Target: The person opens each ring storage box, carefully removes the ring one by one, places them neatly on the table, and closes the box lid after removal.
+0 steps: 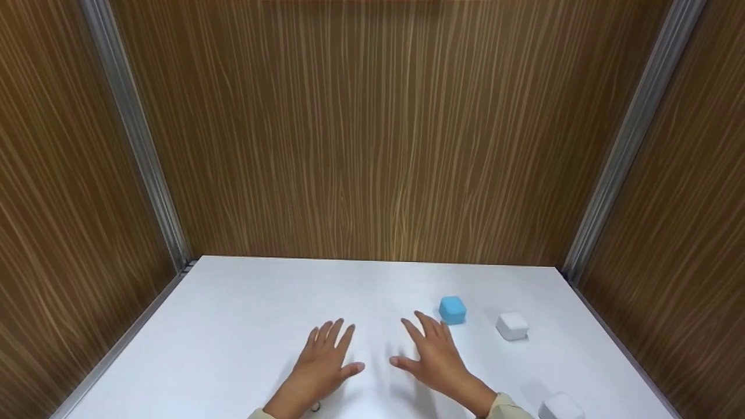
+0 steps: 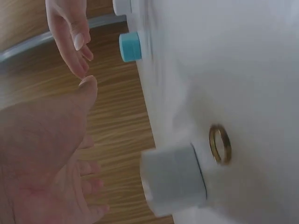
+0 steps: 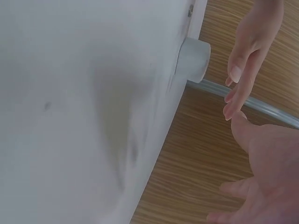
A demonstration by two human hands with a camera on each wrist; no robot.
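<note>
My left hand hovers over the white table with fingers spread and holds nothing. My right hand hovers beside it, also spread and holding nothing. Just beyond the right fingertips sits a small blue rounded cube. To its right is a small white rounded cube. A gold-coloured ring stands on edge, mostly covered by the left wrist in the head view. Close to the ring is another white rounded block, hidden under the left hand in the head view.
One more white cube lies at the front right, cut by the picture's edge. Wood-grain panels with metal corner posts enclose the white tabletop at the back and both sides.
</note>
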